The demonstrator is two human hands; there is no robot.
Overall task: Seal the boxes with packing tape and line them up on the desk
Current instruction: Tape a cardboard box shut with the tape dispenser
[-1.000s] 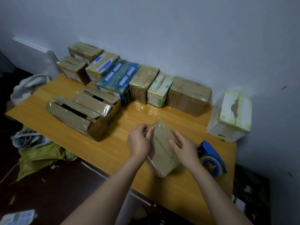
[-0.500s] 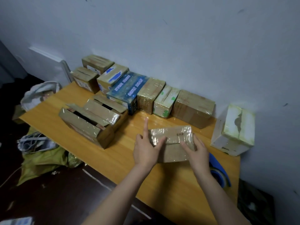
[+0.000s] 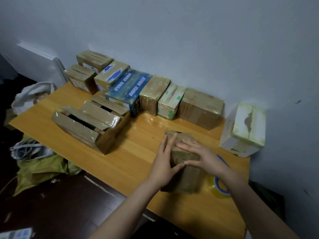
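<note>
Head view is showing the left hand (image 3: 164, 163) pressing flat, fingers straight, against the left face of the small brown cardboard box wrapped in glossy clear tape (image 3: 185, 181); this box is sitting on the orange wooden desk (image 3: 138, 152), near its front edge; the right hand (image 3: 202, 156) is lying flat across the box's top, fingers straight, thumbs almost meeting; neither hand is curling round anything.

Since both palms are only pushing, the box is likely risking a slide toward the front edge; uneven smoothing could be trapping creases in the tape; the right forearm is passing over the blue tape dispenser with its clear roll (image 3: 221, 187), just beside the box, and a careless sweep could be knocking it off.

At the left, two open brown cardboard boxes (image 3: 82, 125) are standing with flaps ajar; their gaps are showing only darkness, so I cannot tell the contents; the row of taped boxes along the wall (image 3: 200, 107) and the white taped box at the right (image 3: 245, 130) are hiding theirs.
</note>
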